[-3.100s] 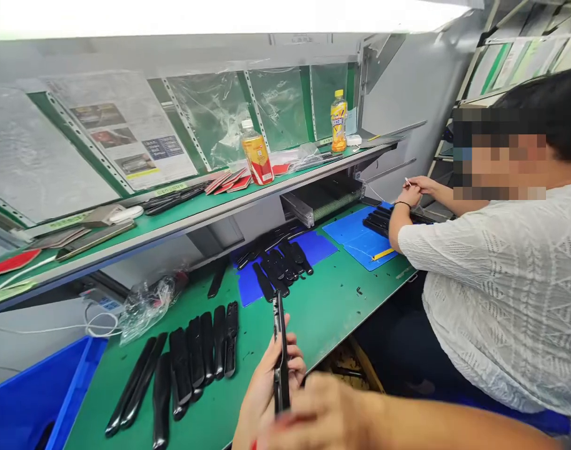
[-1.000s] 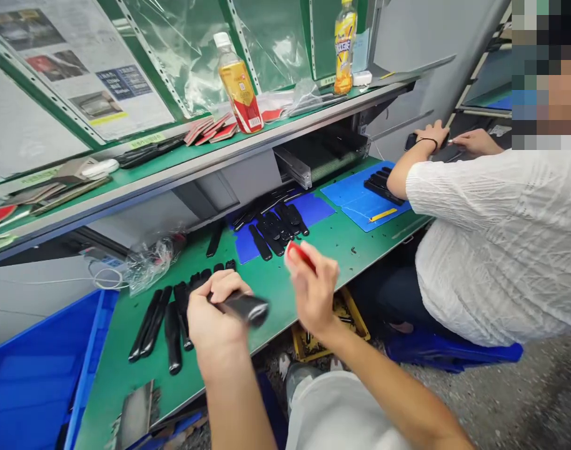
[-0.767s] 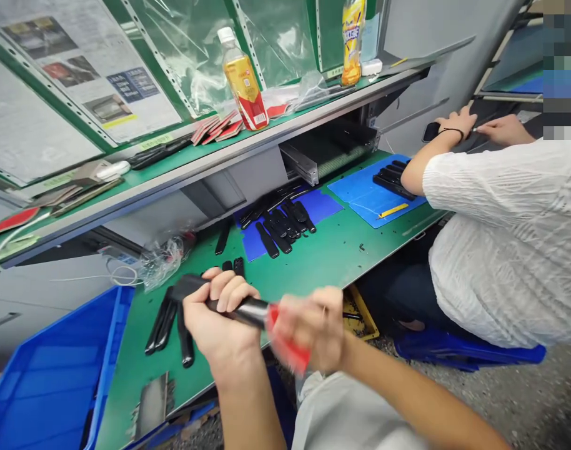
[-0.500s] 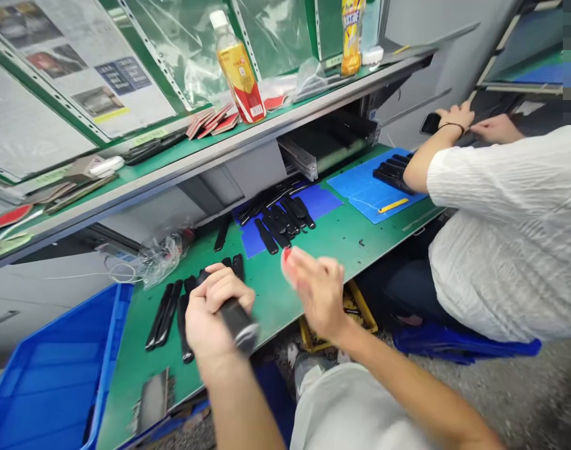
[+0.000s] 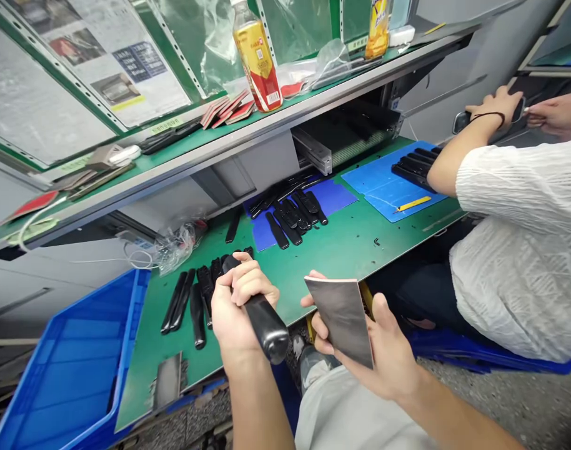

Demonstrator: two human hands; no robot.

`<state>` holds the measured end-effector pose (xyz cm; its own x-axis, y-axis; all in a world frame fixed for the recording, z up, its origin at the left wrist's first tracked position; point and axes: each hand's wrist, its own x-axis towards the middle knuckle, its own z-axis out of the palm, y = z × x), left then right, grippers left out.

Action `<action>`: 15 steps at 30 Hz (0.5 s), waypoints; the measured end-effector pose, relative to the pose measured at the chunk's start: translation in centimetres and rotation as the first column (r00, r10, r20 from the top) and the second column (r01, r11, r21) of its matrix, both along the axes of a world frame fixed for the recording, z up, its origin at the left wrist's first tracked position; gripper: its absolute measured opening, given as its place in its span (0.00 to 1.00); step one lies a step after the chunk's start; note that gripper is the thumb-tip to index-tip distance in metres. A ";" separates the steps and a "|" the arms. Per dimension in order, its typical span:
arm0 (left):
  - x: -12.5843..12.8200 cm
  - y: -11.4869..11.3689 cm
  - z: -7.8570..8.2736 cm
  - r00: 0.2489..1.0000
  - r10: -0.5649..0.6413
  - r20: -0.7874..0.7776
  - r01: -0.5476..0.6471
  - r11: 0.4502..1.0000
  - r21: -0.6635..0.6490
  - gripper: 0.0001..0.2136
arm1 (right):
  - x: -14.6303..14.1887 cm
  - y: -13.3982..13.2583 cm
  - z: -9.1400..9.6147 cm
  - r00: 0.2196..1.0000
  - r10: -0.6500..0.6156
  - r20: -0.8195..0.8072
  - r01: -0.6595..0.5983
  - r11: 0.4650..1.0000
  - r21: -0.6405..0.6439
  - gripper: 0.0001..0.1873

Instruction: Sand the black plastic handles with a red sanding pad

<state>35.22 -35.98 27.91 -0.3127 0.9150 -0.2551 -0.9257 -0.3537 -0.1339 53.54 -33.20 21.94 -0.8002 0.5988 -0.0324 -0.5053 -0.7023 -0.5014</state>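
My left hand (image 5: 242, 306) wraps round a glossy black handle-shaped piece (image 5: 268, 328), its rounded end pointing down toward me. In my right hand (image 5: 389, 353) lies a flat grey sanding pad (image 5: 342, 317), its dark worn face turned up and my fingers under its left edge. The two hands are apart, and the pad does not touch the black piece. Several similar black pieces (image 5: 197, 315) lie on the green bench just left of my left hand. A second grey pad (image 5: 168, 380) rests near the bench's front edge.
A blue bin (image 5: 74, 369) stands at the left. More black pieces (image 5: 292, 219) lie on a purple-blue sheet. A shelf above carries a drink bottle (image 5: 257, 59) and red-backed pads (image 5: 229, 110). At the right, a co-worker's white sleeve (image 5: 515, 181) reaches over the bench beside a blue mat (image 5: 377, 190).
My right hand has turned palm up, bringing the pad's grey face into view in place of its red side. The left hand keeps its grip on the black piece.
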 end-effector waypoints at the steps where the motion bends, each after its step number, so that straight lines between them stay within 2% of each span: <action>1: 0.0 0.0 0.0 1.000 -0.009 -0.008 0.009 1.000 0.007 0.11 | 0.2 0.1 0.0 1.000 0.008 0.005 -0.008 0.999 0.042 0.32; 5: 0.0 0.1 0.0 0.995 -0.063 -0.071 0.067 0.996 0.055 0.11 | 0.8 0.3 0.3 0.992 -0.033 0.121 -0.001 0.961 0.277 0.34; 7: 0.2 0.2 -0.1 0.997 -0.065 -0.047 0.068 0.995 0.074 0.11 | 0.8 0.0 0.6 0.972 -0.145 0.184 0.049 0.894 0.445 0.35; 8: 0.3 0.3 -0.1 0.998 -0.055 -0.025 0.057 0.994 0.088 0.11 | 0.7 -0.4 0.7 0.953 -0.233 0.192 0.086 0.820 0.566 0.34; 9: 0.4 0.5 -0.2 0.999 -0.050 0.000 0.050 0.994 0.101 0.11 | 0.6 -0.9 0.9 0.937 -0.310 0.162 0.110 0.700 0.705 0.31; 10: 0.4 0.6 -0.4 0.999 -0.049 0.019 0.047 0.993 0.112 0.11 | 0.5 -1.4 1.0 0.932 -0.350 0.100 0.116 0.546 0.830 0.28; 12: 0.2 1.0 -0.7 0.998 -0.051 0.022 0.047 0.991 0.128 0.11 | 0.4 -2.2 1.3 0.951 -0.306 -0.036 0.113 0.235 0.965 0.24; 13: 0.1 1.1 -0.8 0.999 -0.050 0.004 0.049 0.988 0.144 0.12 | 0.5 -2.3 1.3 0.963 -0.258 -0.080 0.118 0.136 0.984 0.23; 14: -0.1 1.1 -1.0 0.999 -0.041 -0.030 0.046 0.984 0.172 0.12 | 0.8 -2.1 1.4 0.971 -0.216 -0.104 0.126 0.088 0.988 0.22; 15: -0.1 1.1 -1.1 0.997 -0.019 -0.077 0.035 0.977 0.210 0.11 | 1.2 -1.7 1.5 0.975 -0.190 -0.117 0.134 0.077 0.988 0.21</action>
<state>35.08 -34.89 26.84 -0.2980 0.9540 -0.0323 -0.9447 -0.2996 -0.1336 54.70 -34.90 23.39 -0.6940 0.2299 0.6823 -0.4973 0.5322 -0.6851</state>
